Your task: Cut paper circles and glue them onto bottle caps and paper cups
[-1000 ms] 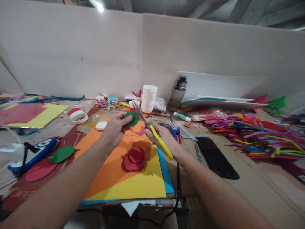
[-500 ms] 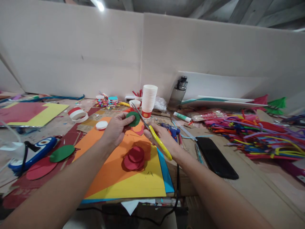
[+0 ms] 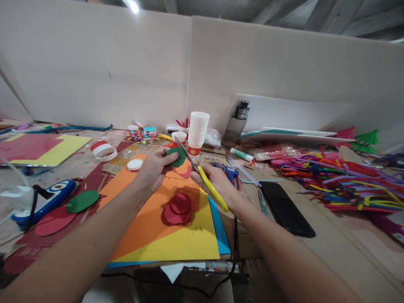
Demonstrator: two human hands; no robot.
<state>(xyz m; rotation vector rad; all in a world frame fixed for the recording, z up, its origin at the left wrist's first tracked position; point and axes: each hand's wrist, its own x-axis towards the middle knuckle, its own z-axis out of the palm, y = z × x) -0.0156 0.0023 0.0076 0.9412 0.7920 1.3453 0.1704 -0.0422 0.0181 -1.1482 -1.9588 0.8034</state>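
Note:
Between the thumb and fingers of my left hand (image 3: pixel 155 168) is a small green paper disc (image 3: pixel 176 157). My right hand (image 3: pixel 213 179) grips yellow-handled scissors (image 3: pixel 212 188), whose blades point up and left beside the disc's right edge. Beneath both hands lie orange paper (image 3: pixel 142 223) and yellow paper (image 3: pixel 189 248), with blue paper (image 3: pixel 221 231) under them. Several red paper discs (image 3: pixel 178 209) are piled on the sheets. A white lid-like piece (image 3: pixel 134 164) rests left of my left hand.
Stacked paper cups (image 3: pixel 198 130) and a bottle (image 3: pixel 235 124) stand behind. A black phone (image 3: pixel 287 208) and pipe cleaners (image 3: pixel 341 181) lie right. Left are a green oval (image 3: pixel 82 201), a red oval (image 3: pixel 55 221) and a blue-and-white device (image 3: pixel 47 202). A cable hangs at the front edge.

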